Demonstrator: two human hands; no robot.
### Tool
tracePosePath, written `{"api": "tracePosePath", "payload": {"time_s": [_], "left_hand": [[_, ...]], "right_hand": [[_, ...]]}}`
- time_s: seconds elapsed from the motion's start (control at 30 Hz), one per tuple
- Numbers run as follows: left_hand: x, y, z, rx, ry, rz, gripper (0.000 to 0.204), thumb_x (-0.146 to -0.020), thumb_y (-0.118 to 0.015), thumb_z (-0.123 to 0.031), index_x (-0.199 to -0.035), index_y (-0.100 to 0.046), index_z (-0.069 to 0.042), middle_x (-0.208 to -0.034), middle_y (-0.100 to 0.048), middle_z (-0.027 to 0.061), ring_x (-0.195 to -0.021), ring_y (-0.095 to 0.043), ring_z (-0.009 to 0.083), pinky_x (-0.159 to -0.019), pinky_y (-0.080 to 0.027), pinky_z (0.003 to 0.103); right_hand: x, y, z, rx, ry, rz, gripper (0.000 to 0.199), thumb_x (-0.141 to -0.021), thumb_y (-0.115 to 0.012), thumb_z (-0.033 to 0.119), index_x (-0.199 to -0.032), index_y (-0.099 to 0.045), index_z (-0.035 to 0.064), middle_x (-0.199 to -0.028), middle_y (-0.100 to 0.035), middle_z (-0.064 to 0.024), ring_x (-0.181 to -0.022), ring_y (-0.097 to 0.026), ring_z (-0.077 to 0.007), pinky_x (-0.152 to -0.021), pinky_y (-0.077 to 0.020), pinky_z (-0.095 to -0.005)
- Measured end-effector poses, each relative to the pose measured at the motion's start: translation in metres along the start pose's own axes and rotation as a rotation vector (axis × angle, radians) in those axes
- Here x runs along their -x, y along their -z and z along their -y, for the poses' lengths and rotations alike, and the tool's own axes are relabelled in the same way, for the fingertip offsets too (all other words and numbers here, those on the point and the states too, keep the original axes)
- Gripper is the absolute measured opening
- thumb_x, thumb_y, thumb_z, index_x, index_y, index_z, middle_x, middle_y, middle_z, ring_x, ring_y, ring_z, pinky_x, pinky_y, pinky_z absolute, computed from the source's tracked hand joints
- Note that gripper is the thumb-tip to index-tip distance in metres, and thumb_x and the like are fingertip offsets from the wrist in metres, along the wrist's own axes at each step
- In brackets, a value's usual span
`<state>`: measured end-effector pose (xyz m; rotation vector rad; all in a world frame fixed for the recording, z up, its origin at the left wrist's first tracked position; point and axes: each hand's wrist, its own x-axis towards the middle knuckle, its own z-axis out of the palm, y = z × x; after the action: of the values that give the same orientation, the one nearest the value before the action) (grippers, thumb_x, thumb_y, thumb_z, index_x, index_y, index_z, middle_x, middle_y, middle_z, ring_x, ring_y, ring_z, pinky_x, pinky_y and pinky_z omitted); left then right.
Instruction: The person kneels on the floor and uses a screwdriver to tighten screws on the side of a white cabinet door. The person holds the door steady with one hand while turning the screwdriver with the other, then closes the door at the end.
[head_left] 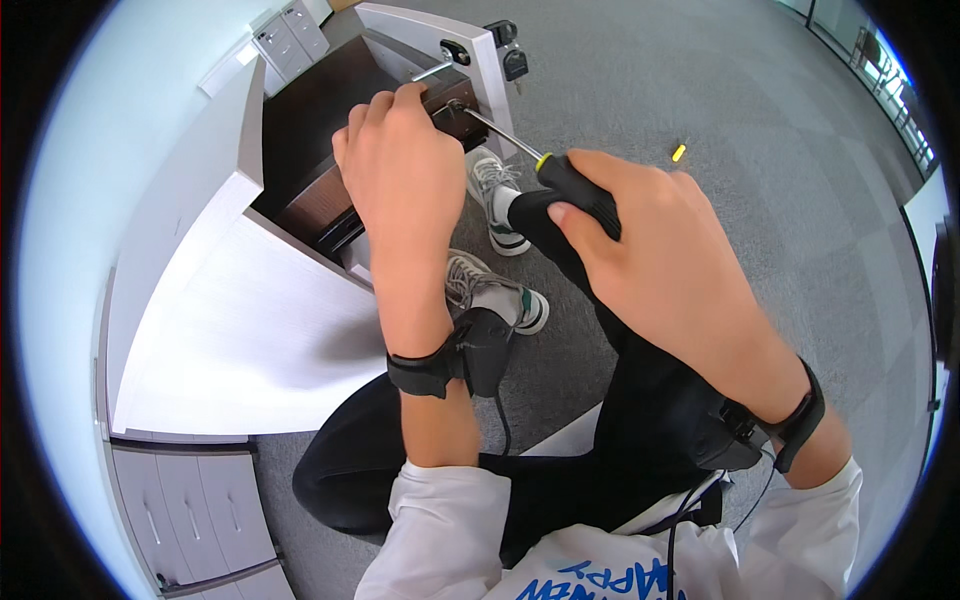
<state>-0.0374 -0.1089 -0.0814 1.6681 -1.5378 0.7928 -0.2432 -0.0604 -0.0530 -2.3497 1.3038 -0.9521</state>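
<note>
A pulled-out drawer (318, 205) with dark brown sides and a pale front panel (490, 85) juts from a white cabinet (240, 330). My left hand (405, 165) is closed over the drawer's near side wall, close to the front panel; its fingertips are partly hidden. In my right hand (650, 240) is a screwdriver (578, 190) with a black and yellow handle, gripped in a fist. Its metal shaft slants up and left, and the tip meets the drawer's side next to the front panel. A lock (455, 52) sits on the panel's inner face, with keys (513, 62) outside.
On the grey carpet (760, 170) to the right lies a small yellow piece (679, 153). My shoes (495, 205) are below the drawer. Grey drawer cabinets (190, 510) stand at the lower left, beside a pale wall (60, 250). Black cables (505, 425) hang from my wrist straps.
</note>
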Motion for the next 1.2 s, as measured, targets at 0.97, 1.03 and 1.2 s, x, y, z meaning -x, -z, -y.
{"api": "tracePosePath", "payload": {"time_s": [0.97, 1.03, 1.2], "left_hand": [[0.02, 0.001, 0.023, -0.04, 0.053, -0.025, 0.025, -0.083, -0.077, -0.014, -0.106, -0.07, -0.007, -0.092, -0.068, 0.0048, -0.092, -0.06, 0.0261, -0.091, -0.04, 0.039], [0.021, 0.001, 0.023, -0.041, 0.05, -0.029, 0.025, -0.083, -0.077, -0.014, -0.106, -0.07, -0.007, -0.092, -0.068, 0.005, -0.092, -0.06, 0.0262, -0.091, -0.04, 0.039], [0.022, -0.002, 0.026, -0.045, 0.031, -0.056, 0.024, -0.083, -0.076, -0.014, -0.106, -0.071, -0.007, -0.092, -0.068, 0.005, -0.092, -0.061, 0.0262, -0.092, -0.04, 0.039]], "right_hand": [[0.015, -0.039, -0.03, -0.336, 0.011, 0.108, 0.046, -0.086, -0.075, 0.0, -0.128, -0.062, -0.0115, -0.109, -0.072, -0.0279, -0.095, -0.076, -0.0345, -0.078, -0.0589, -0.0335], [0.014, -0.041, -0.03, -0.329, 0.01, 0.106, 0.046, -0.086, -0.075, 0.0, -0.128, -0.062, -0.0115, -0.11, -0.072, -0.0278, -0.095, -0.076, -0.0342, -0.077, -0.0588, -0.0334], [0.012, -0.045, -0.03, -0.299, -0.026, 0.119, 0.046, -0.086, -0.075, 0.0, -0.128, -0.062, -0.0112, -0.111, -0.072, -0.0284, -0.095, -0.076, -0.0343, -0.077, -0.0589, -0.0332]]}}
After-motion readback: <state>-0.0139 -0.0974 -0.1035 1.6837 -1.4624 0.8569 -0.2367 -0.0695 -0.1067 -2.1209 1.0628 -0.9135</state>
